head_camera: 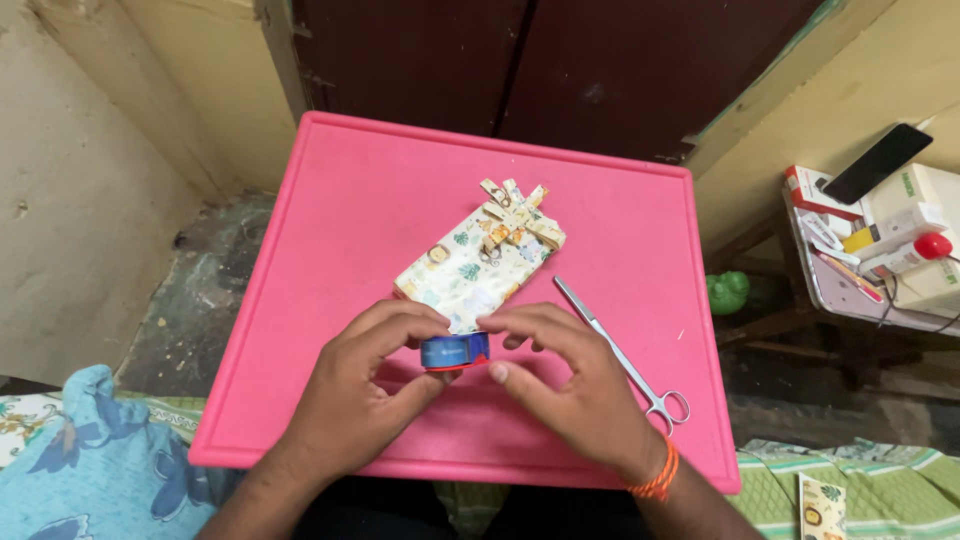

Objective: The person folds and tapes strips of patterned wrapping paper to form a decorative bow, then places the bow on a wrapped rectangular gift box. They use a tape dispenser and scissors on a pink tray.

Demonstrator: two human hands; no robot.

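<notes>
While I am watching from the head camera, my left hand [365,385] and right hand [570,385] are meeting low over the pink surface [340,210], both closing their fingers [520,325] on a small blue roll of tape [455,350]. The left fingers are pinching its side; the right ones are curling over its top edge, seemingly feeling for the tape's end, though I cannot tell whether any strip is coming free. An orange band [655,480] is sitting on the right wrist. Just beyond the roll, nearly touching it, a parcel [475,265] in patterned paper is lying at an angle, already wrapped and topped with a folded paper bow [515,215]. Steel scissors [620,355] are resting to its right. Judging by this, the wrapping is looking largely done, with taping perhaps remaining. Farther right, a cluttered side table [840,295] is holding boxes and a dark phone [878,162].
</notes>
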